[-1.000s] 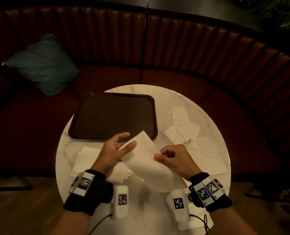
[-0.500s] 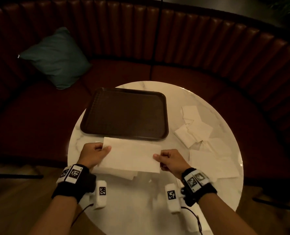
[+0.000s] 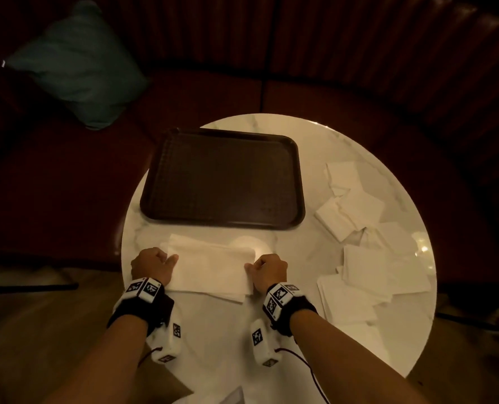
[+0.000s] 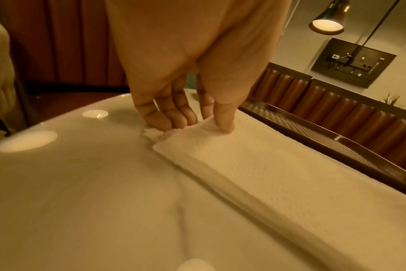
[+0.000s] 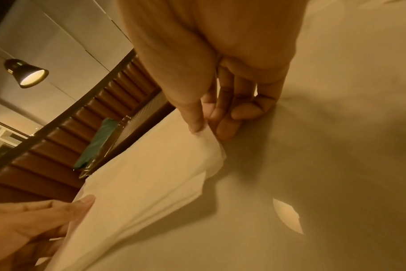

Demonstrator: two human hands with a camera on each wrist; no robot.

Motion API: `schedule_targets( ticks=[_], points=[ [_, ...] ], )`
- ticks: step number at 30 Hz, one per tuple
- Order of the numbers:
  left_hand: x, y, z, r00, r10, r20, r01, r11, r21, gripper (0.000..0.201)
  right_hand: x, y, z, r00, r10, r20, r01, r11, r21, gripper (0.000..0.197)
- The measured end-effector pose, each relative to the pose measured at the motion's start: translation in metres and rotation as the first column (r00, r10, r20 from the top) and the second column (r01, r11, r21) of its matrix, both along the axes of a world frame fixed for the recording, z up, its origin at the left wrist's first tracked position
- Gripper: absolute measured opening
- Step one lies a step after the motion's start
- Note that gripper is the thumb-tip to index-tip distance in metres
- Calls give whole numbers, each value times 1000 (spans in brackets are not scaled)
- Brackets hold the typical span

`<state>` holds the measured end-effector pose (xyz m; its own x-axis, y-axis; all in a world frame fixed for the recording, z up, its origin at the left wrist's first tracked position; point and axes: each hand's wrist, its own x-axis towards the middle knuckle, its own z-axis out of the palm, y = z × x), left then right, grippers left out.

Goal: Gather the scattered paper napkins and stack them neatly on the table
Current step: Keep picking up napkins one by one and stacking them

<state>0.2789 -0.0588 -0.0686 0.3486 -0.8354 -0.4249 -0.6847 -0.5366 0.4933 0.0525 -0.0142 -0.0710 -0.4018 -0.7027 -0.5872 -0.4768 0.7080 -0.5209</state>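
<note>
A white paper napkin (image 3: 213, 268) lies flat on a low stack of napkins near the front left of the round marble table (image 3: 315, 135). My left hand (image 3: 155, 265) pinches its left end, thumb on top (image 4: 223, 119), fingers curled under the edge. My right hand (image 3: 267, 269) pinches the right end (image 5: 209, 141) between thumb and fingers, lifting that corner slightly. Several loose napkins (image 3: 359, 211) lie scattered on the right side of the table, with a larger overlapping group (image 3: 373, 275) nearer to me.
A dark brown tray (image 3: 222, 179) sits empty at the back of the table, just beyond the stack. A curved red booth seat (image 3: 359, 97) wraps around the table, with a teal cushion (image 3: 76, 65) on the left. The table's front edge is close to my wrists.
Both hands have brought the held napkin down from mid-air and to the left, spreading it flat on the stack in front of the tray.
</note>
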Motion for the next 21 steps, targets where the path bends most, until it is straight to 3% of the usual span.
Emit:
schedule_targets(
  ticks=[8,11,14,16,19,21],
  points=[
    [2,-6,-5,1000,-7,3,7,1000,-9,35,-30,4,19,999,37,12,-37,999,5,27],
    [-9,-2,5,998,63,-26,-66,992,-105,42,-79,25,39,980,98,-171,-98,995,4,28],
    [-44,8,21,998,-12,-61,-2,972,-233,41,-131,61,49,927,92,-365,-69,995,77,43],
    [-73,19,33,986,-118,-121,83,962,-260,36,-155,82,48,904,29,-428,23,993,117,62],
    [-110,40,44,947,-252,-200,198,947,-252,31,-182,100,48,835,-233,-498,230,971,-68,73],
    [-128,51,44,923,-304,-234,252,941,-227,27,-197,103,48,821,-275,-501,250,961,-117,83]
  ],
)
